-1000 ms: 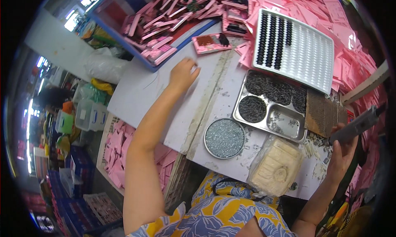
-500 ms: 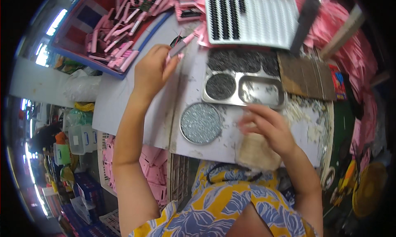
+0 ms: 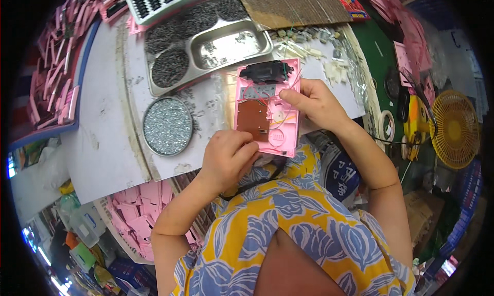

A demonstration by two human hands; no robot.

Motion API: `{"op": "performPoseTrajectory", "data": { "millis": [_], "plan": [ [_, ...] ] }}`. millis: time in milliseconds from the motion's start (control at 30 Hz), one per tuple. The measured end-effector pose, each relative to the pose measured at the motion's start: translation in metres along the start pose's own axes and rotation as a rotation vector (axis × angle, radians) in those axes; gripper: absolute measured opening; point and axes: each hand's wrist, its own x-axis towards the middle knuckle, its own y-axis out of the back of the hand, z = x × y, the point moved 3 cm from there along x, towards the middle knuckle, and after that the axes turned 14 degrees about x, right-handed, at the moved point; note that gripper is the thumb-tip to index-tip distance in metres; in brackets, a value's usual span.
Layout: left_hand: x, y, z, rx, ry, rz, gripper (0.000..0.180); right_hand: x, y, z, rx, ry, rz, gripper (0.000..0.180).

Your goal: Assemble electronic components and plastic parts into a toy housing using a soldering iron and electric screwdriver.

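A pink plastic case (image 3: 292, 122), its inside facing up, is held over the table's front edge. My right hand (image 3: 321, 103) grips its right side, thumb on the rim. Curled at the lower left corner is my left hand (image 3: 229, 154), thumb and fingers closed on the edge; the fingertips are partly hidden. Inside the case lie a brown circuit board (image 3: 252, 118), a black block-shaped part (image 3: 265, 71) at the top, a grey plate (image 3: 258, 92) and thin red and pale wires.
Left of the case stands a round dish of small silvery pieces (image 3: 168, 126). Behind are a steel compartment tray (image 3: 231, 45) with dark screws, cardboard (image 3: 296, 6) and a white rack (image 3: 175, 0). A blue-edged bin (image 3: 77, 98) of pink parts is far left; a yellow fan (image 3: 454, 128) is right.
My left hand has come from the bin side, where it held a pink-and-grey part, to the table front. My right hand, empty before, now grips the case. The view has shifted right.
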Motion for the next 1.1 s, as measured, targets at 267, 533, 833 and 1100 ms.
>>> {"op": "performPoseTrajectory", "data": {
  "millis": [267,533,833,1100],
  "plan": [
    [0.019,-0.012,-0.009,0.021,0.006,-0.086,0.020,0.021,0.023,0.006,-1.066,0.309,0.070,0.045],
    [0.016,-0.001,-0.005,0.020,0.187,-0.156,0.013,0.047,0.030,-0.017,-0.921,0.120,-0.103,0.044],
    [0.080,-0.027,-0.024,0.204,0.291,-0.099,0.014,0.022,0.024,-0.005,-0.654,0.095,0.178,0.021],
    [0.074,-0.039,-0.011,0.108,0.213,-0.135,0.011,-0.005,0.021,0.014,0.545,0.003,-0.025,0.012]
  ]
}}
